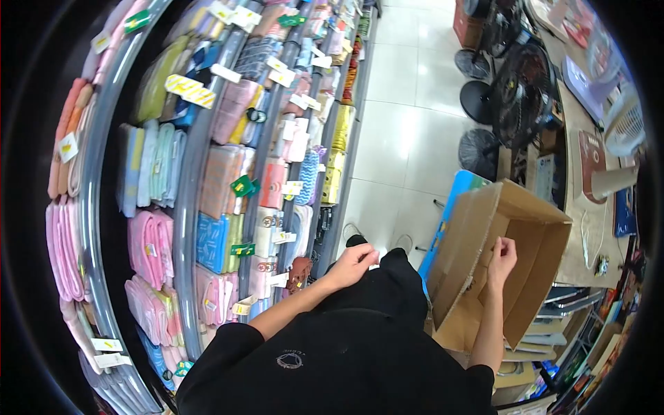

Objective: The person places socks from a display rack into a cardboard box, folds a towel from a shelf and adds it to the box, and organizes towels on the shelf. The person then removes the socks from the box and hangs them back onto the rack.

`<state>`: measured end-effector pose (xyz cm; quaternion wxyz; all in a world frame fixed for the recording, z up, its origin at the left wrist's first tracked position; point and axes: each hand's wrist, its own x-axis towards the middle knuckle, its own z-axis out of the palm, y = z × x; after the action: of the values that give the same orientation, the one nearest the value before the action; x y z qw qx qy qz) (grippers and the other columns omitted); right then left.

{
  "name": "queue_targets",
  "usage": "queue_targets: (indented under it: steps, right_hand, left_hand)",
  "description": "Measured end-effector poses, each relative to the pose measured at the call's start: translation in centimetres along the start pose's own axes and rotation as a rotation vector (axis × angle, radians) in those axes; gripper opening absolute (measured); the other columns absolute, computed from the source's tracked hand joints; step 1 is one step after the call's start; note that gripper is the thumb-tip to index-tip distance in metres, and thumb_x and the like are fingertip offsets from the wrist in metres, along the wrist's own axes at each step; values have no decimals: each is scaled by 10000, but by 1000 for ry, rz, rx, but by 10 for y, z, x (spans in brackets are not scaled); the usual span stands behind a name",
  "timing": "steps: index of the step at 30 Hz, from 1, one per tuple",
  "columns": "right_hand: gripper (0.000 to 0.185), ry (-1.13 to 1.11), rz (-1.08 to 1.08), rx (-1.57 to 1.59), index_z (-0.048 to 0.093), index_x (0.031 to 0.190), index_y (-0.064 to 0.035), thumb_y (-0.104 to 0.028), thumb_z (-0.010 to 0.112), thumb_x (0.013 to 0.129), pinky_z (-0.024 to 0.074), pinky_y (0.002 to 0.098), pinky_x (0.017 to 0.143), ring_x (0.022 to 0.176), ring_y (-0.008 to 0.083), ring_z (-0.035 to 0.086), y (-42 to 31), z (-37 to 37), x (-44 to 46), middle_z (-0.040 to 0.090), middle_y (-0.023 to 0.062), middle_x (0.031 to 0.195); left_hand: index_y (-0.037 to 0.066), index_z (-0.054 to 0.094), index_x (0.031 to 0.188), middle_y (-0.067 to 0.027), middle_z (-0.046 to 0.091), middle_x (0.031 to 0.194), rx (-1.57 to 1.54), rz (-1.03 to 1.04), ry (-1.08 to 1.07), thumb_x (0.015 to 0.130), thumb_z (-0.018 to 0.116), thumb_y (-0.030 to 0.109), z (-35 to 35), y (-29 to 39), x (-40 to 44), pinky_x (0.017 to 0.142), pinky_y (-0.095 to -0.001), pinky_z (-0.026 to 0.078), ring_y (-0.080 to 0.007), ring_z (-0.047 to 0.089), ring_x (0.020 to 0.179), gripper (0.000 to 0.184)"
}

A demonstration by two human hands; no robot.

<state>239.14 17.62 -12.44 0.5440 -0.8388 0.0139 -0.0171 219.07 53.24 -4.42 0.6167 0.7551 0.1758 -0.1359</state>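
My left hand (pixel 355 265) is held in front of my body above my dark trousers (pixel 377 287). Its fingers are curled together, and what they hold, if anything, is too small to make out. Over the open cardboard box (pixel 462 238) on my right is my right hand (pixel 503 257), with thumb and fingers drawn together. Whether something small sits in that pinch cannot be seen. The box is tilted, its brown inside facing up, and the right forearm crosses its near side. A blue panel (pixel 443 221) stands along the left side of the box.
Shelves of folded towels (pixel 151 238) with price tags run along my left. Several black fans (pixel 523 93) stand ahead on the right, beside a wooden counter (pixel 577 238) carrying a brown and white appliance (pixel 593 162). A tiled aisle (pixel 387 128) runs forward between the two sides.
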Motion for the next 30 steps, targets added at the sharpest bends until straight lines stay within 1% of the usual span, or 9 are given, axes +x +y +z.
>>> queue_targets:
  steps: [1, 2, 6, 9, 11, 15, 17, 22, 30]
  right_hand:
    - [104, 31, -48, -53, 583, 890, -20, -81, 613, 968, 359, 219, 579, 665, 53, 405, -30, 5, 0, 456, -48, 723]
    - [128, 57, -81, -31, 583, 876, -13, -90, 606, 975, 366, 221, 590, 664, 54, 413, -50, 11, 0, 477, -37, 726]
    - [114, -65, -56, 30, 598, 879, -3, -76, 603, 966, 418, 232, 660, 693, 70, 492, -131, 33, -18, 553, 2, 764]
    - [100, -92, -381, -112, 600, 828, 17, -26, 645, 907, 458, 272, 659, 668, 129, 537, -183, 78, -37, 579, 57, 713]
    - [145, -326, -214, 5, 596, 757, 18, -17, 667, 878, 457, 294, 592, 627, 148, 565, -191, 116, -57, 580, 80, 657]
    - [142, -496, -490, 85, 631, 983, 5, -28, 683, 855, 518, 355, 723, 808, 270, 649, -255, 216, -104, 641, 149, 868]
    - [140, -683, -455, 158, 641, 1012, 3, -74, 651, 895, 517, 379, 736, 818, 302, 648, -255, 260, -123, 652, 166, 890]
    - [150, -889, -294, 206, 641, 1044, 17, -93, 586, 958, 522, 326, 725, 791, 202, 666, -266, 326, -144, 688, 140, 865]
    - [225, -1077, -329, 173, 618, 1137, 18, -94, 628, 941, 548, 303, 766, 870, 198, 705, -255, 381, -118, 715, 130, 941]
  left_hand:
    - [4, 593, 936, -27, 626, 825, -195, 20, 54, 1006, 537, 156, 3, 0, -1, 714, -244, 463, -92, 585, 776, 176]
    - [18, 554, 1013, -26, 626, 919, -291, 30, -3, 1004, 538, 111, -3, 0, 0, 820, -257, 482, -86, 597, 883, 95]
    - [20, 556, 1049, -31, 627, 956, -315, 100, -61, 996, 560, 104, -29, -1, 5, 847, -264, 489, -97, 607, 922, 99]
    - [17, 563, 1070, -36, 633, 971, -367, 124, -89, 993, 567, 109, -55, 1, 9, 870, -268, 495, -105, 615, 946, 120]
    - [14, 573, 1088, -46, 645, 992, -461, 139, -99, 990, 575, 114, -73, -2, 10, 895, -281, 500, -118, 625, 967, 140]
    - [-5, 623, 1088, -70, 657, 1008, -563, 176, -125, 1029, 502, 206, -109, -8, 6, 866, -302, 505, -141, 622, 946, 250]
    - [-8, 630, 1100, -72, 666, 994, -635, 165, -59, 1044, 458, 255, -128, -20, -2, 863, -308, 509, -145, 634, 929, 319]
    - [-23, 616, 1137, -88, 662, 1061, -762, 94, 101, 1044, 434, 274, -173, -58, -14, 931, -343, 502, -180, 645, 998, 360]
    - [-22, 610, 1191, -61, 654, 1075, -753, 40, 314, 1019, 496, 219, -201, -50, -2, 920, -285, 507, -140, 638, 993, 317]
